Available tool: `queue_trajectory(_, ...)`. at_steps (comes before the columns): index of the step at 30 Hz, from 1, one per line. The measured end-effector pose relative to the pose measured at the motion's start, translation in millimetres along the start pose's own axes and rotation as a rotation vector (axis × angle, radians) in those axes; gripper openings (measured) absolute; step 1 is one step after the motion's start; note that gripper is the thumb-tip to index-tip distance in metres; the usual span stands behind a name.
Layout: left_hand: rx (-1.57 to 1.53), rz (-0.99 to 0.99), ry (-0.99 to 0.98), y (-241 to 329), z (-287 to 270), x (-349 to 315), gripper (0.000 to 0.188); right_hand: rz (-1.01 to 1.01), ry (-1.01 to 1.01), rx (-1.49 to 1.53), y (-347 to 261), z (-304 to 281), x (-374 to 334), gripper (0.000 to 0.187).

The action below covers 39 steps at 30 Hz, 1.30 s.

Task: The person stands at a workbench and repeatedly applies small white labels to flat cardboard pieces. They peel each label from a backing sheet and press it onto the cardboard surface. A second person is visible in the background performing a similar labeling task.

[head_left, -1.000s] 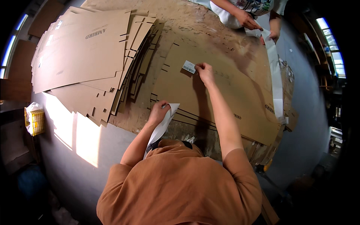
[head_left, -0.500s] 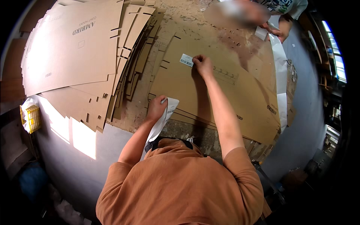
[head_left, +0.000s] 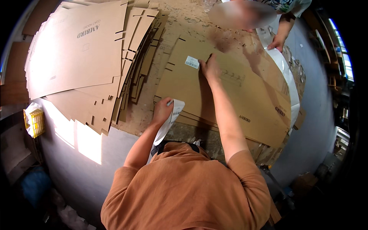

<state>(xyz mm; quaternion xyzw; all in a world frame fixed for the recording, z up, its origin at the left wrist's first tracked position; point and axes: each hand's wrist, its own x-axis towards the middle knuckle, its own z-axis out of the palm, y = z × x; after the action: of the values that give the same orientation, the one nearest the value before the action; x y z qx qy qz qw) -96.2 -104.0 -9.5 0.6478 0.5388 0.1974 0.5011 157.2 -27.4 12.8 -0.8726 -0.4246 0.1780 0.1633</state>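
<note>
Far right: co-worker's hand (head_left: 276, 41) shows; body cut off by top edge.
Small white barcode label (head_left: 192, 62): print too small to read.

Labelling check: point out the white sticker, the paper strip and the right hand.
white sticker (head_left: 192, 62), head view, its middle.
paper strip (head_left: 168, 124), head view, middle of the strip.
right hand (head_left: 210, 68), head view, its back.

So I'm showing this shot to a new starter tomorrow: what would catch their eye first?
Probably the right hand pressing beside a small white label on the flat cardboard sheet in the middle of the table. Next, the left hand at the near edge, gripping a strip of white label backing. To the left lies a big fanned stack of flattened cartons, brightly sunlit.
</note>
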Motion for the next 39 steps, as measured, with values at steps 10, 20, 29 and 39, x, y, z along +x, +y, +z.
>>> queue_trajectory(10,0.024,0.048,-0.221,42,-22,-22,0.016,-0.171,-0.721,0.91,36,-4,-158,0.048)
queue_trajectory(20,-0.046,0.132,0.061,96,-78,-76,0.011,-0.242,-0.775,1.301,-8,-73,-230,0.052)
queue_trajectory(29,-0.034,0.51,0.318,179,-113,-111,0.031,-0.561,-0.631,1.144,-64,-165,-247,0.055)
queue_trajectory(39,-0.239,0.181,-0.095,141,-57,-94,0.013,-0.37,-0.482,1.108,-9,-123,-238,0.032)
